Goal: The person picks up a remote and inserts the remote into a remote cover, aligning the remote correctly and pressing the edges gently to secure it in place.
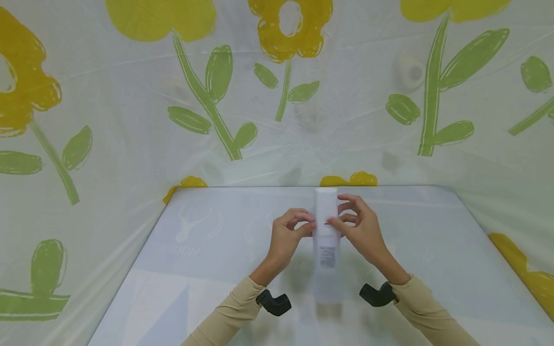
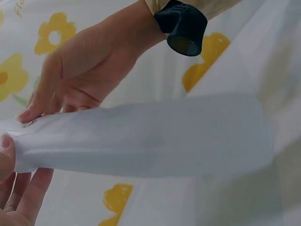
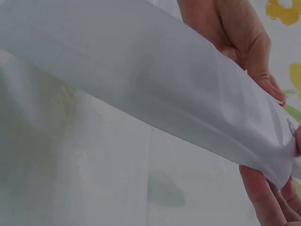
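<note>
A long, narrow frosted plastic bag is held up between both hands, its white upper part bearing a block of small grey print. My left hand pinches its left edge with thumb and fingertips. On the opposite edge, my right hand grips with the thumb across the front and the fingers spread behind. The right wrist view shows a small grey loop close to the right fingertips. In the left wrist view the translucent lower length hangs smooth and rounded at its end.
A pale table with faint printed motifs lies under the hands. A white flower-patterned sheet rises behind it and at both sides. Black wrist cameras are worn over beige sleeves.
</note>
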The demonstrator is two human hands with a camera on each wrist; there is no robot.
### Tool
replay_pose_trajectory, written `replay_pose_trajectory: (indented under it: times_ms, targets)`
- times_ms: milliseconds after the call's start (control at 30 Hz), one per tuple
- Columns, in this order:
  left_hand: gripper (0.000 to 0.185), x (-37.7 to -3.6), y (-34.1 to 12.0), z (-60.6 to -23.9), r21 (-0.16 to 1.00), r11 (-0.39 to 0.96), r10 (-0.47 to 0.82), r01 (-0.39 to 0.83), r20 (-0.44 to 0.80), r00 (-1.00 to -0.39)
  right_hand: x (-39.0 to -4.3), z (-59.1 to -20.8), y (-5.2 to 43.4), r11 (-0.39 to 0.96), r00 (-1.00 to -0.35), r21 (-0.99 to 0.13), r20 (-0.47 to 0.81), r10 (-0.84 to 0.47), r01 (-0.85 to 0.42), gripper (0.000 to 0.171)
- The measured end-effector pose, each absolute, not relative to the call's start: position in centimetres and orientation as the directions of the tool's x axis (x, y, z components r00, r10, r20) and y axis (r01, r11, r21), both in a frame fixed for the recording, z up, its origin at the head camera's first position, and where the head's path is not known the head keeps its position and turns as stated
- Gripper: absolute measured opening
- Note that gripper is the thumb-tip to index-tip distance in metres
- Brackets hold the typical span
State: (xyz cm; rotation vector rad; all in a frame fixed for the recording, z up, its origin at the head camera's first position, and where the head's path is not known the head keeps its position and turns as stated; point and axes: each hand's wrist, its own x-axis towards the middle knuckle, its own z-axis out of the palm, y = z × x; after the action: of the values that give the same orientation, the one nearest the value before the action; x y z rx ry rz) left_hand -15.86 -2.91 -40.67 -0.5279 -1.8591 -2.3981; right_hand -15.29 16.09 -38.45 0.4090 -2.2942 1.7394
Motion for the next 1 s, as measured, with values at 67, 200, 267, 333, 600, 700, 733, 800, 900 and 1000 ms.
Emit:
replay_pose_trajectory:
  times_ms: [67,200,267,333,600,700,733,800,900,1000]
  targets:
    - [0.016,-15.8,-2.9,-40.7,0.928,-0.284,0.151,0.24,0.29,-0.945,-15.3,-38.6,16.1,0.251,-0.926,-0.892,0.364,-0.098,-0.377,0.055]
    - [0.017,-15.8,-2.9,-40.5,0.932,-0.29,0.14,0.219,0.268,-0.953,-15.3,-38.8,16.0,0.227,-0.913,-0.885,0.387,-0.126,-0.407,0.058]
    - [0.017,-15.8,-2.9,-40.3,0.937,-0.282,0.137,0.208,0.254,-0.958,-15.3,-38.9,15.9,0.217,-0.907,-0.881,0.399,-0.135,-0.42,0.058]
    - [0.018,-15.9,-2.8,-40.2,0.942,-0.274,0.137,0.194,0.238,-0.961,-15.3,-38.9,15.9,0.216,-0.902,-0.877,0.409,-0.135,-0.43,0.058]
    - [0.033,-16.2,-2.6,-39.7,0.977,-0.162,0.181,0.138,0.167,-0.969,-15.1,-39.2,16.1,0.249,-0.899,-0.864,0.423,-0.114,-0.438,0.048]
    - [0.044,-16.2,-2.7,-39.5,0.978,-0.165,0.16,0.128,0.155,-0.975,-15.1,-39.3,16.4,0.183,-0.894,-0.877,0.42,-0.159,-0.444,0.038]
    - [0.045,-16.2,-2.8,-39.5,0.976,-0.176,0.147,0.128,0.155,-0.977,-15.0,-39.3,16.6,0.158,-0.889,-0.88,0.422,-0.176,-0.449,0.035]
    - [0.046,-16.3,-3.0,-39.4,0.97,-0.203,0.122,0.135,0.162,-0.979,-15.0,-39.4,16.9,0.123,-0.873,-0.874,0.439,-0.212,-0.47,0.032]
    - [0.047,-16.3,-3.1,-39.1,0.964,-0.219,0.109,0.153,0.18,-0.978,-15.0,-39.5,17.1,0.13,-0.843,-0.844,0.484,-0.235,-0.521,0.032]
    - [0.048,-16.3,-3.1,-39.0,0.959,-0.223,0.12,0.176,0.206,-0.971,-15.0,-39.5,17.1,0.147,-0.822,-0.816,0.522,-0.227,-0.559,0.032]
